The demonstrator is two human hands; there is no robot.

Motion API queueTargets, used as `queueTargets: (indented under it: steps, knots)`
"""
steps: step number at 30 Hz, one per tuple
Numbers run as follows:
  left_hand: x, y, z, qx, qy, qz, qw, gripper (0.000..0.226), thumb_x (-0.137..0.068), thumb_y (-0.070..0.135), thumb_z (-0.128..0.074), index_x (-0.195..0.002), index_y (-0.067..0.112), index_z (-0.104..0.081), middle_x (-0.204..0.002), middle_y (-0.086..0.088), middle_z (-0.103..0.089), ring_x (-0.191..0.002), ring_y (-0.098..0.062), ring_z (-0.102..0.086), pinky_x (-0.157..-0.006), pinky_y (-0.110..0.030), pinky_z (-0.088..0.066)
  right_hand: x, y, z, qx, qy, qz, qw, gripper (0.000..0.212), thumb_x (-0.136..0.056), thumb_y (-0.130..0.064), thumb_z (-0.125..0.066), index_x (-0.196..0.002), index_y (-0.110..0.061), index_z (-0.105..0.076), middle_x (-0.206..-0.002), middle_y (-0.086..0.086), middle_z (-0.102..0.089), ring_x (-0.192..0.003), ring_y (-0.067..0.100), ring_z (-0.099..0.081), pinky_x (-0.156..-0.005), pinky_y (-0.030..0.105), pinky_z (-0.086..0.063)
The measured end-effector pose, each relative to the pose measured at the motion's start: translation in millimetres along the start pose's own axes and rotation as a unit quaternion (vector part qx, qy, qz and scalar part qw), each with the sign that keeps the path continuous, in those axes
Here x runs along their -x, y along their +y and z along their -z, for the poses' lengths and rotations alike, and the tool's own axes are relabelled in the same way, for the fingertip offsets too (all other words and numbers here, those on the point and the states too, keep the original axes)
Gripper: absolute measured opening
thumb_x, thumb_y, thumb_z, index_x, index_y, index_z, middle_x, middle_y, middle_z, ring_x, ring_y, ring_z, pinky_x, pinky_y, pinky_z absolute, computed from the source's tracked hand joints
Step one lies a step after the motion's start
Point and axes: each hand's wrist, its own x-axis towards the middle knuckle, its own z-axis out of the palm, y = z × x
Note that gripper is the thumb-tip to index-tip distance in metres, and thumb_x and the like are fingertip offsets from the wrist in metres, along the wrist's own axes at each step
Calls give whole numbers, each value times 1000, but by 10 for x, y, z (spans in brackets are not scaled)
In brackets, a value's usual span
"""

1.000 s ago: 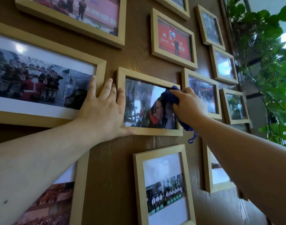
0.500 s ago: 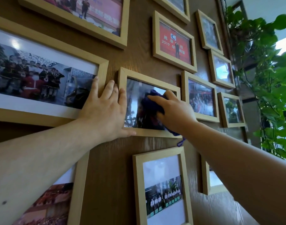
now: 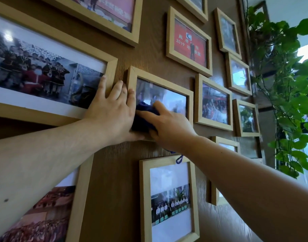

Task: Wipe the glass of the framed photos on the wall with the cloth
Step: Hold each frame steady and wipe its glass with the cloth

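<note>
Several light wooden photo frames hang on a brown wood-grain wall. My right hand presses a dark blue cloth onto the lower left of the glass of the small middle frame. A blue loop of the cloth dangles under my wrist. My left hand lies flat with fingers spread on that frame's left edge, its fingertips also reaching the large frame to the left. The two hands touch.
A red-photo frame hangs above, a portrait frame below, and more frames to the right. A leafy green climbing plant stands at the right by a bright window.
My right hand has slid the cloth leftward across the middle frame's glass, from its right edge to its left side beside my left hand. My left hand has stayed put.
</note>
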Motion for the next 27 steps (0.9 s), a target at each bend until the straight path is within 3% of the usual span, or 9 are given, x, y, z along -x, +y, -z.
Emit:
queueTargets:
  steps: [4, 8, 17, 22, 27]
  knots:
    - [-5, 10, -8, -1, -3, 4, 1000, 124, -62, 91, -27, -145, 1, -4, -153, -24, -23, -145, -34, -9, -113, -65, -2, 8, 6, 60, 1, -20, 34, 999, 50, -89, -36, -50, -137, -28, -40, -120, 13, -46, -68, 16, -37, -51, 29, -38]
    - [-7, 17, 12, -10, -9, 8, 1000, 126, -61, 92, -20, -145, 1, -4, -154, -24, -22, -145, -33, -9, -113, -65, -2, 202, 197, 56, 14, -54, 50, 997, 48, -90, -37, -42, -137, -29, -41, -119, 11, -48, -72, 22, -53, -52, 29, -37]
    - [-6, 9, 16, -11, -23, 1, 1000, 125, -62, 91, -24, -145, 0, -3, -154, -25, -20, -145, -34, -9, -113, -66, -3, 660, 645, -70, 3, -109, -92, 990, 51, -89, -34, -52, -137, -37, -36, -122, 2, -43, -81, 23, -54, -61, 33, -48]
    - [0, 21, 36, -13, -24, 5, 1000, 127, -60, 92, -22, -144, -1, -3, -153, -26, -23, -144, -35, -12, -112, -66, -5, 753, 724, -62, 78, -117, -130, 982, 48, -91, -33, -49, -137, -35, -35, -117, 4, -44, -71, 18, -44, -53, 30, -40]
    - [184, 1, 100, -6, -23, -2, 1000, 115, -67, 86, -4, -146, 3, -1, -153, -29, -17, -144, -38, -10, -113, -65, -6, 841, 576, 1, -1, -35, -177, 984, 41, -88, -29, -54, -128, -30, -43, -111, 3, -47, -68, 22, -52, -51, 30, -42]
